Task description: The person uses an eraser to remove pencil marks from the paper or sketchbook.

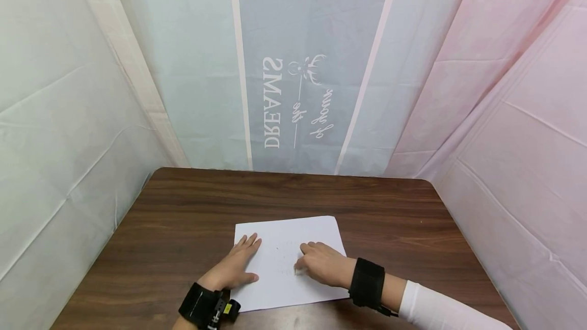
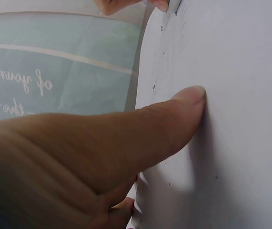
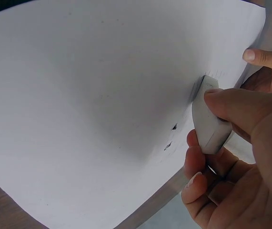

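Note:
A white sheet of paper lies on the wooden table, with faint pencil-like marks near its middle. My left hand rests on the paper's left side with fingers spread; in the left wrist view its thumb presses on the sheet. Over the right half of the paper, my right hand pinches a white eraser between thumb and fingers. One end of the eraser touches the paper beside faint grey strokes. Dark crumbs lie near it.
The dark brown wooden table surrounds the paper. A printed fabric curtain hangs behind the table, and pale cloth walls stand at the left and right. Black straps with cameras sit on both wrists.

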{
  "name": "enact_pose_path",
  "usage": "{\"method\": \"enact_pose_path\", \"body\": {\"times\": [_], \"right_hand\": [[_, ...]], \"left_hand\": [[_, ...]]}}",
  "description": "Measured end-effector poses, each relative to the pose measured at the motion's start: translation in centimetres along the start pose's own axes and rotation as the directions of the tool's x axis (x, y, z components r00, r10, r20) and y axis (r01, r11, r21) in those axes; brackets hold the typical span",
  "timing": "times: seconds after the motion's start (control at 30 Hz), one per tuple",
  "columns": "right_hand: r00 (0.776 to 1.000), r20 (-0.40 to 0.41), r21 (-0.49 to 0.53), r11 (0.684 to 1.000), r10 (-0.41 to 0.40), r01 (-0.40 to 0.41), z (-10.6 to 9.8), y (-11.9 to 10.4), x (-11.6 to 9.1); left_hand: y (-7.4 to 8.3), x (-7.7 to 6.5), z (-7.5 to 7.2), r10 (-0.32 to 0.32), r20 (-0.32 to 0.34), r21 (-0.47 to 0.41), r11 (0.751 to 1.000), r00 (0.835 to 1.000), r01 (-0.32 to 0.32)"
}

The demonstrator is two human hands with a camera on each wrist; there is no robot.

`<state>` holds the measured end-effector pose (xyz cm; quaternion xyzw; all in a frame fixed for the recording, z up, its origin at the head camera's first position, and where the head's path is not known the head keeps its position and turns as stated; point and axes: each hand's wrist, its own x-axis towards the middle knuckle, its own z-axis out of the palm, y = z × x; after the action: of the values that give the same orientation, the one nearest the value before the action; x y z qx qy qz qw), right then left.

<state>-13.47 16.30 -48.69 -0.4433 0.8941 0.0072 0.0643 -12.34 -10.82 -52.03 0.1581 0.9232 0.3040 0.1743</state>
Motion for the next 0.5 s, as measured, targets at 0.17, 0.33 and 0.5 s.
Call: {"method": "enact_pose_path", "body": {"times": [0.17,0.33,0.5], "right_hand": [[1.0,-0.005,0.001,1.0,-0.007,0.007,0.01,0.12,-0.03],[1.0,-0.005,0.002,1.0,-0.008,0.008,-0.02,0.21,-0.13],[1.0,-0.001,-0.01,1.0,-0.001,0.001,-0.1,0.23,-0.26]], "left_hand": [[0.01,0.0,0.02,-0.001,-0.01,0.009,1.0,1.0,0.001],[0.09,-0.05,-0.02,0.0,-0.011,0.004,1.0,1.0,0.0],[0.14,-0.09,-0.06,0.002,-0.012,0.0,1.0,1.0,-0.002]]}}
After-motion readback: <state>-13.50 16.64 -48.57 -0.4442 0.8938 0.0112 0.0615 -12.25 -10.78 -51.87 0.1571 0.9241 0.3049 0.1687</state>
